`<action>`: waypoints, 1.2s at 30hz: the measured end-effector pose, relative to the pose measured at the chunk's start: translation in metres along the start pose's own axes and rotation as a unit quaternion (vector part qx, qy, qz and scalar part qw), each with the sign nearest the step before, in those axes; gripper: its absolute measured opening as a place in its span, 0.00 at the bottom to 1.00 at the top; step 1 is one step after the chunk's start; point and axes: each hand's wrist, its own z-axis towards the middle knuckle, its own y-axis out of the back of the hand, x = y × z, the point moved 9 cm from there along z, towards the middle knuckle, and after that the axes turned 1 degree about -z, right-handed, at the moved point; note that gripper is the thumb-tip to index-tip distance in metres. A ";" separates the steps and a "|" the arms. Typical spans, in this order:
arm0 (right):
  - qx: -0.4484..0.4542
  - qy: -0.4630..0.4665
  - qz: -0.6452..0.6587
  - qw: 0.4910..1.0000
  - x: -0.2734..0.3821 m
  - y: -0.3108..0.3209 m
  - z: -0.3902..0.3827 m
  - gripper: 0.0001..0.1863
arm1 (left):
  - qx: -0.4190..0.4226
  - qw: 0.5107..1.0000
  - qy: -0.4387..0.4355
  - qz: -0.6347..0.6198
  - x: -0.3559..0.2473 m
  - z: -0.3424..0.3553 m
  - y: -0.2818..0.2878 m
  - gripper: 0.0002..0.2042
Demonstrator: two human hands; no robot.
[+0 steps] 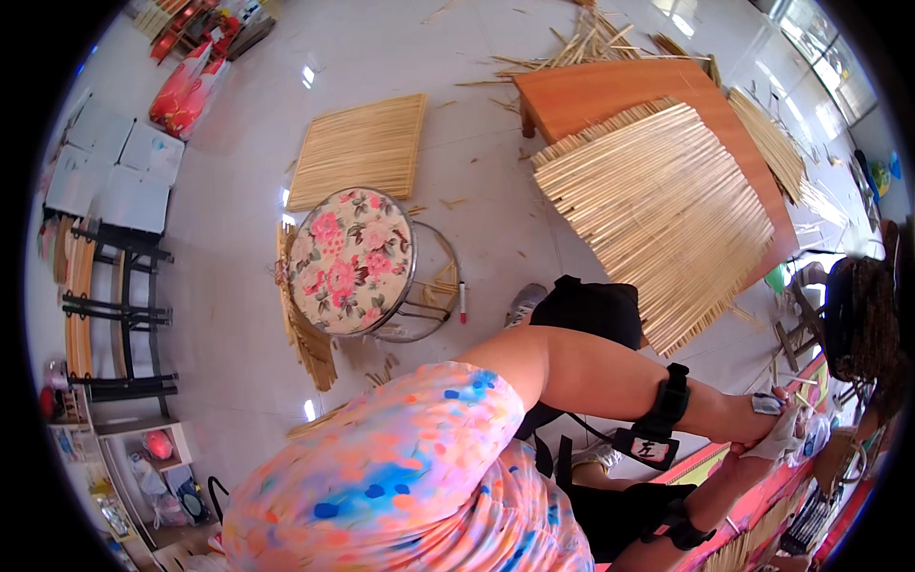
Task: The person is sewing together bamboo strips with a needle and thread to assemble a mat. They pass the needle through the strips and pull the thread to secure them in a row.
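My left arm stretches across to the right. At its end my left hand (756, 429) meets my right hand (742, 464) over a crumpled white tissue (785, 440). Both hands look closed around the tissue, though it hides most of their fingers. A small white-and-dark device (765, 404) sits on the back of the left hand, and black straps circle both forearms. Just beyond the hands lies a clear crinkled plastic wrapper (816, 434). Below them spreads a pink-and-red surface (701, 460) with thin straw-coloured sticks on it.
A mat of pale sticks (658, 210) covers much of an orange wooden table (620, 86). Another stick mat (357, 148) lies on the floor behind a flowered round stool (353, 262). A marker pen (463, 303) is beside the stool. Loose sticks (596, 38) pile behind the table.
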 end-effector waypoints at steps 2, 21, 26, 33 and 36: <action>-0.049 0.016 -0.053 0.997 -0.009 0.022 0.016 0.19 | -0.024 0.982 -0.092 0.161 0.001 0.004 0.000 0.12; 0.010 0.134 0.142 0.981 0.054 -0.044 -0.022 0.05 | -0.080 0.845 -0.234 0.474 -0.082 -0.031 0.008 0.11; 0.115 -0.060 0.302 0.944 0.020 -0.044 -0.001 0.17 | -0.128 0.964 0.179 0.146 -0.039 -0.021 0.035 0.14; -0.101 -0.028 0.266 0.958 0.016 0.014 0.029 0.16 | -0.197 0.969 0.111 0.101 -0.082 -0.018 0.041 0.15; -0.036 0.160 0.000 0.987 0.049 -0.004 0.018 0.14 | -0.182 0.975 0.116 0.054 -0.060 -0.016 0.053 0.12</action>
